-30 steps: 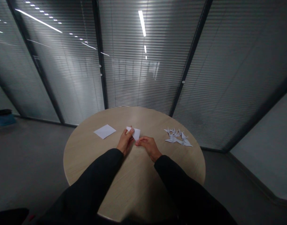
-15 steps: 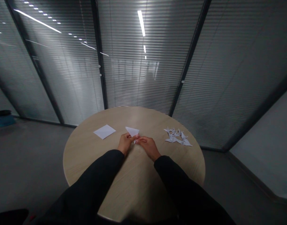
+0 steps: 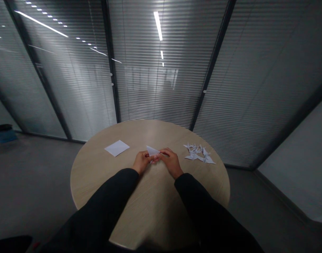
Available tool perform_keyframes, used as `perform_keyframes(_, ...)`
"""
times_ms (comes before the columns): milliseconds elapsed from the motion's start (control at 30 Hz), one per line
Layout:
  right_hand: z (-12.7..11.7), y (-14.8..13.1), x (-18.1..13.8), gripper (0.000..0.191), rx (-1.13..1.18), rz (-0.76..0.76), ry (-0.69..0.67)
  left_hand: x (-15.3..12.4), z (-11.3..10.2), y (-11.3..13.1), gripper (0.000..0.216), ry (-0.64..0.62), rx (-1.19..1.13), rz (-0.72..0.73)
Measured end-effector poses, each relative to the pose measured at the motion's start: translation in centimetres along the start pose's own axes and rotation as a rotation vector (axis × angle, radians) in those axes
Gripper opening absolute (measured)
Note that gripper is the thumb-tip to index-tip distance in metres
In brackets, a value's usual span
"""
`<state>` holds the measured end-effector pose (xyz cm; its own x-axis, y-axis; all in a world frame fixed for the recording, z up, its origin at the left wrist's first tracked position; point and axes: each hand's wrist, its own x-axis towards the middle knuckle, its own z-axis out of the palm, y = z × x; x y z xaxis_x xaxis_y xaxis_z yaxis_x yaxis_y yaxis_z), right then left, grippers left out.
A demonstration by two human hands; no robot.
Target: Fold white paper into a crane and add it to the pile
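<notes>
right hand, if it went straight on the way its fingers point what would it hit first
The right hand would probably meet the folded white paper triangle first, then the left hand; depth is unclear.

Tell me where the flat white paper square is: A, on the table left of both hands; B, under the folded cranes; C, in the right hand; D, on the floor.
A. The square lies on the round wooden table, apart from the left hand.
</notes>
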<state>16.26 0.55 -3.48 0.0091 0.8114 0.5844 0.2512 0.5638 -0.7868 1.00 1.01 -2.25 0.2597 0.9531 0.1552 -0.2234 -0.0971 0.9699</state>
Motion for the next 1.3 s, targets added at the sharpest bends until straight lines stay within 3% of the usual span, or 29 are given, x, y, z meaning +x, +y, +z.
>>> perform_keyframes(400,-0.3,-1.2,-0.3,0.016,0.128,0.131,0.064,0.2,0.2,-0.1,0.041,-0.068,-0.004,-0.026)
perform_keyframes(700,-0.2,-1.2,-0.2,0.022,0.279,0.232,-0.016,0.5,-0.3,-0.5,0.041,-0.058,-0.023,-0.071)
perform_keyframes(1033,-0.1,-1.6,-0.3,0.021,0.347,0.308,0.061,0.0,0.1,0.0,0.045,-0.092,-0.014,-0.102)
perform_keyframes(1300,-0.1,-0.5,-0.2,0.028,0.353,0.327,0.148,-0.3,0.1,0.0,0.042,-0.088,0.035,-0.097)
